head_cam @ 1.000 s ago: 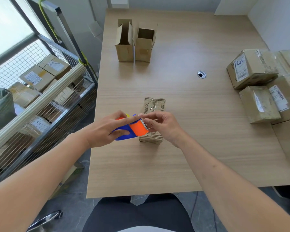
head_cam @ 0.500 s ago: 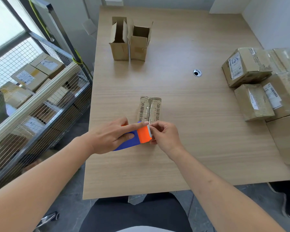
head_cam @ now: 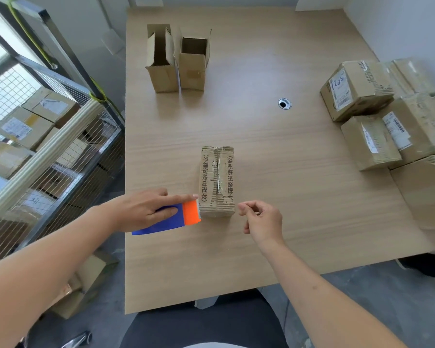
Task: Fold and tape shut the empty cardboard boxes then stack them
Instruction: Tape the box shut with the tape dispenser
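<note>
A small closed cardboard box (head_cam: 217, 180) with printed characters and a taped top seam lies on the wooden table (head_cam: 299, 187). My left hand (head_cam: 141, 209) holds a blue and orange tape dispenser (head_cam: 190, 215), index finger stretched along its top; the blade end touches the box's near left corner. My right hand (head_cam: 260, 219) hovers just right of the box's near end, thumb and forefinger pinched as on a clear tape end, though the tape itself barely shows. Two open empty boxes (head_cam: 161, 71) (head_cam: 192, 69) stand upright side by side at the far left.
Several taped, labelled boxes (head_cam: 357, 89) are piled along the table's right edge. A cable hole (head_cam: 284, 103) sits mid-table. A wire cage trolley (head_cam: 48, 151) with more parcels stands left of the table.
The dispenser has come down to the box's near left corner. My right hand left the blade and moved right across the box's near end, still pinched.
</note>
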